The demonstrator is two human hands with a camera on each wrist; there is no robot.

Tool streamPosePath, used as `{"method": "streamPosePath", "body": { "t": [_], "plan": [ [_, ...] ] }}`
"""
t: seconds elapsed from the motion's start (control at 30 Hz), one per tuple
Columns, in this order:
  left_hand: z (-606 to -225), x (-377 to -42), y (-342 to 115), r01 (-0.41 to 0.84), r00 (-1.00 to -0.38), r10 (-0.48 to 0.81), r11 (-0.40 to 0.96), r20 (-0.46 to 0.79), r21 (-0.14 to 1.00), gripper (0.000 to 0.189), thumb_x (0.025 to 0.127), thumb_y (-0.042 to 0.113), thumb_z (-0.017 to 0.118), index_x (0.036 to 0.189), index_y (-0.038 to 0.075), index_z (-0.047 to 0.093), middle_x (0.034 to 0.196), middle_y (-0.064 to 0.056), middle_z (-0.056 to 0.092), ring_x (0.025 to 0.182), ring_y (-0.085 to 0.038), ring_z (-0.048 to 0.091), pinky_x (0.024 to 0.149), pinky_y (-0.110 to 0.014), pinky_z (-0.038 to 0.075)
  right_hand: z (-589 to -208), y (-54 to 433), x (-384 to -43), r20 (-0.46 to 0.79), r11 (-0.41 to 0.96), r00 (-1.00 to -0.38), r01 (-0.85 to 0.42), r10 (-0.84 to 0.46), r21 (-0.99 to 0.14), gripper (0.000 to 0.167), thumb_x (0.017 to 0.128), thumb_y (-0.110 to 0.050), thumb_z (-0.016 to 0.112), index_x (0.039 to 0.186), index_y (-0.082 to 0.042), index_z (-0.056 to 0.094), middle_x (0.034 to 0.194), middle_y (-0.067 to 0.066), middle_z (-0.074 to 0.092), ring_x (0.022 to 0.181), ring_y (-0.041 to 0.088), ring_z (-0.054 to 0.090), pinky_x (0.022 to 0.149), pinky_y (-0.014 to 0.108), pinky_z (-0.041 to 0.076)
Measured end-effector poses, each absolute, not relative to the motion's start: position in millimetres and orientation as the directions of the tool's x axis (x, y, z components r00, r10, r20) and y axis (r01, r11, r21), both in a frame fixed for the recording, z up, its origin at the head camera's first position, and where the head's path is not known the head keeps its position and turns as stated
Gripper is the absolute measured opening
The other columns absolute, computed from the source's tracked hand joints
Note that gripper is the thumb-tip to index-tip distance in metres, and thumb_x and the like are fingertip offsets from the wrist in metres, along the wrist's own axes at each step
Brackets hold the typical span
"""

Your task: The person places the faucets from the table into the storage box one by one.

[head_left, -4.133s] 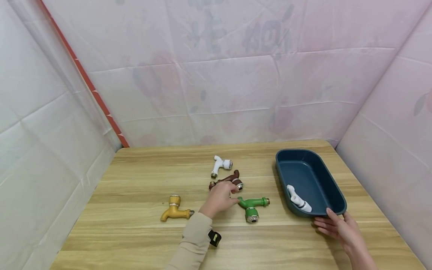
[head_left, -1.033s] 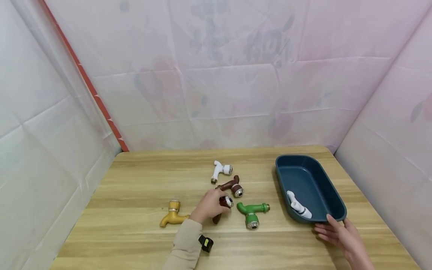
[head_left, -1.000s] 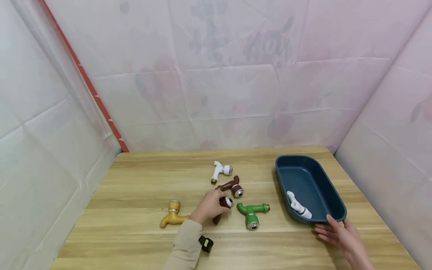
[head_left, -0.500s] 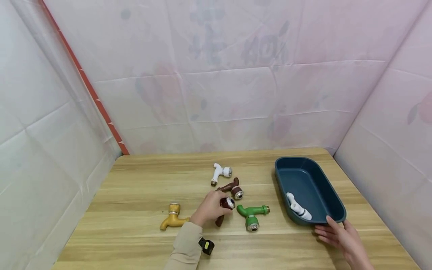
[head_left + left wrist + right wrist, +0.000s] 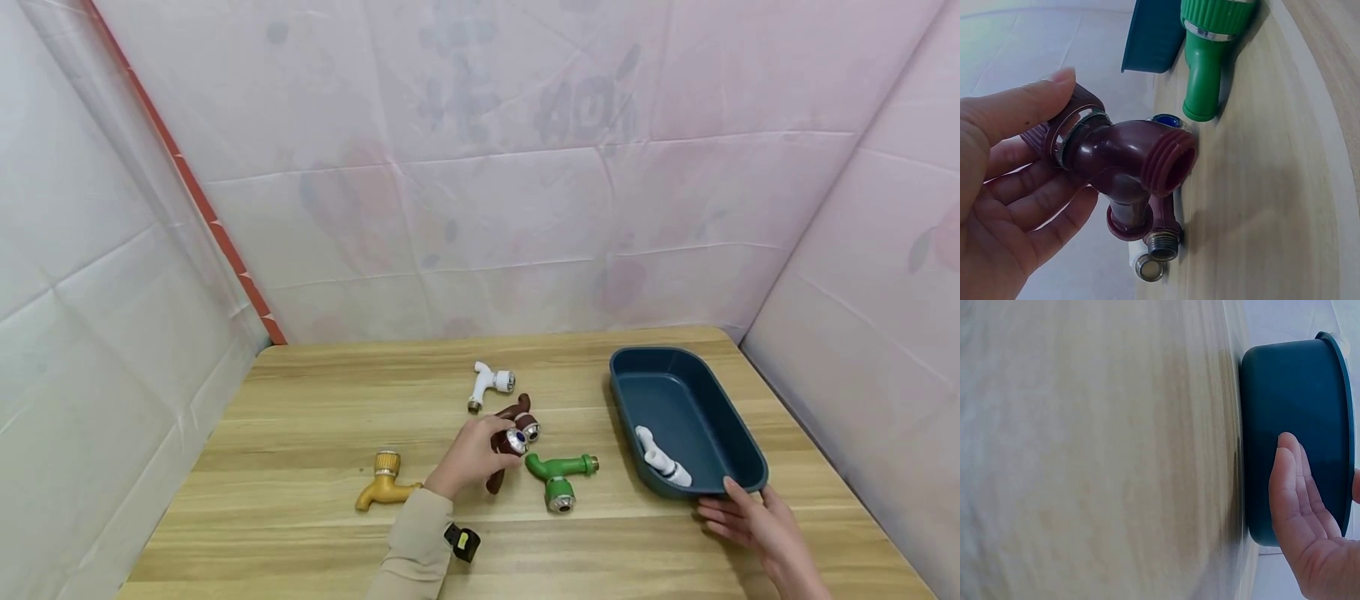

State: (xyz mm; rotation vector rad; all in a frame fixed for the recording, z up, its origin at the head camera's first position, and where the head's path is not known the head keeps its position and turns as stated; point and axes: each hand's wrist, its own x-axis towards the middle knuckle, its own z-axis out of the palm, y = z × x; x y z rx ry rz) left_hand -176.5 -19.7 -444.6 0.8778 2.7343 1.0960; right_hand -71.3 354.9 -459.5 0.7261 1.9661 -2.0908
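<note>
My left hand (image 5: 467, 457) grips a maroon tap (image 5: 1125, 153) by its ribbed knob, thumb on one side and fingers on the other. In the left wrist view its threadless-looking open end faces the camera. Behind it, partly hidden, lies a second maroon tap (image 5: 517, 407) on the table. A green tap (image 5: 558, 468) lies just right of the left hand. My right hand (image 5: 768, 525) holds the near right corner of a dark blue basin (image 5: 667, 387), thumb over the rim and fingers along the outer wall (image 5: 1291, 394). A white tap (image 5: 660, 458) lies inside the basin.
Another white tap (image 5: 487, 383) lies farther back on the wooden table (image 5: 315, 392). To the left of the left hand is a yellow tap (image 5: 385, 485), its threaded end overlapped by the sleeve. Sheet-covered walls (image 5: 495, 217) close off the back and sides.
My left hand came from among the maroon taps with one in its grip, then shifted slightly right and turned it so the blue-centred knob cap faces up. The right hand and basin stayed put.
</note>
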Motion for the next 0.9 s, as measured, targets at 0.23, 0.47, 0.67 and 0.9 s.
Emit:
{"method": "streamPosePath", "body": {
  "t": [0.23, 0.47, 0.67, 0.9],
  "plan": [
    [-439.8, -177.2, -16.8, 0.474, -0.835, 0.530, 0.558, 0.147, 0.681, 0.049, 0.076, 0.019, 0.075, 0.117, -0.002, 0.059, 0.116, -0.011, 0.060, 0.110, -0.024, 0.053, 0.090, -0.035, 0.043, -457.1, 353.5, -70.4, -0.469, -0.116, -0.861, 0.455, 0.196, -0.883, 0.073, 0.098, -0.031, 0.037, 0.140, 0.004, -0.010, 0.078, 0.010, 0.068, 0.076, 0.022, 0.067, 0.073, 0.039, 0.052],
    [-438.1, -178.0, -13.8, 0.502, -0.827, 0.529, 0.540, 0.191, 0.676, 0.049, 0.077, 0.020, 0.074, 0.118, -0.002, 0.059, 0.115, -0.012, 0.059, 0.106, -0.023, 0.054, 0.086, -0.031, 0.045, -457.2, 352.9, -70.0, -0.470, -0.112, -0.859, 0.457, 0.203, -0.882, 0.069, 0.098, -0.031, 0.036, 0.140, 0.003, -0.006, 0.078, 0.009, 0.068, 0.076, 0.021, 0.067, 0.072, 0.039, 0.052],
    [-435.8, -179.1, -11.1, 0.523, -0.814, 0.537, 0.517, 0.219, 0.677, 0.047, 0.078, 0.021, 0.073, 0.118, 0.000, 0.059, 0.112, -0.010, 0.061, 0.102, -0.021, 0.055, 0.080, -0.027, 0.047, -458.5, 353.5, -70.1, -0.464, -0.113, -0.862, 0.450, 0.203, -0.886, 0.069, 0.097, -0.032, 0.039, 0.140, 0.002, -0.004, 0.078, 0.009, 0.068, 0.076, 0.021, 0.067, 0.073, 0.039, 0.052],
    [-433.1, -181.6, -7.3, 0.530, -0.813, 0.537, 0.524, 0.224, 0.667, 0.048, 0.078, 0.023, 0.073, 0.119, 0.002, 0.058, 0.116, -0.009, 0.059, 0.107, -0.021, 0.053, 0.085, -0.029, 0.045, -458.3, 353.3, -68.9, -0.458, -0.126, -0.865, 0.440, 0.205, -0.889, 0.056, 0.097, -0.032, 0.040, 0.134, -0.005, 0.009, 0.078, 0.008, 0.069, 0.076, 0.021, 0.067, 0.073, 0.038, 0.052]
  ]
}}
